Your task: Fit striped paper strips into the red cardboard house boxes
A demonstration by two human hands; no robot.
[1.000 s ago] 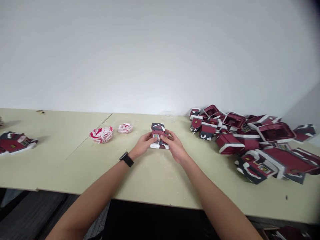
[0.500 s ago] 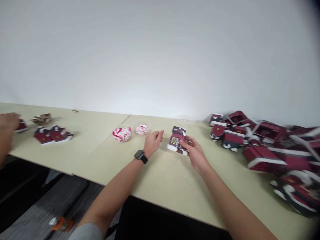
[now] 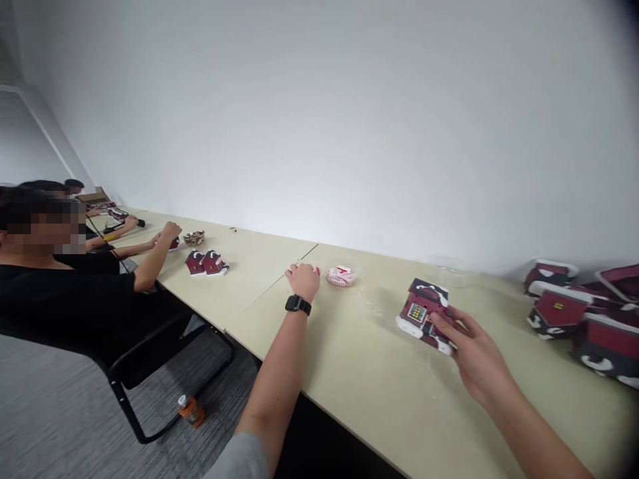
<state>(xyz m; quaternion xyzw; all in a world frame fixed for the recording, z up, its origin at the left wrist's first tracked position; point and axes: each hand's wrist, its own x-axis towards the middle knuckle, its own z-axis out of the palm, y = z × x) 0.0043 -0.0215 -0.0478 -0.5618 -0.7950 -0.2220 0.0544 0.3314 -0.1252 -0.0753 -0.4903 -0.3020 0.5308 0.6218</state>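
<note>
My right hand (image 3: 474, 349) grips a small dark-red toy house (image 3: 425, 314) by its right side, with the thumb across the front. The house has a dark roof, white snow-like trim and a yellow-lit window. It is held tilted above the table. My left hand (image 3: 303, 281), with a black watch on the wrist, is closed with its fingers curled, over the place of the red-and-white-filled bowl, which it now covers; a bit of red shows by the fingers. What the fingers hold, if anything, is hidden. Just right of it stands a clear bowl (image 3: 341, 275) with red-and-white pieces.
More dark-red houses (image 3: 559, 309) are piled at the right. Two little houses (image 3: 206, 263) stand further left, near a bowl of brown pieces (image 3: 194, 237). A co-worker (image 3: 64, 286) sits at the left, hands at the table. An orange bottle (image 3: 192, 411) is on the floor.
The view has swung left, bringing co-workers into sight. My left hand has moved leftward from beside the house to the red-and-white bowl. My right hand keeps hold of the house.
</note>
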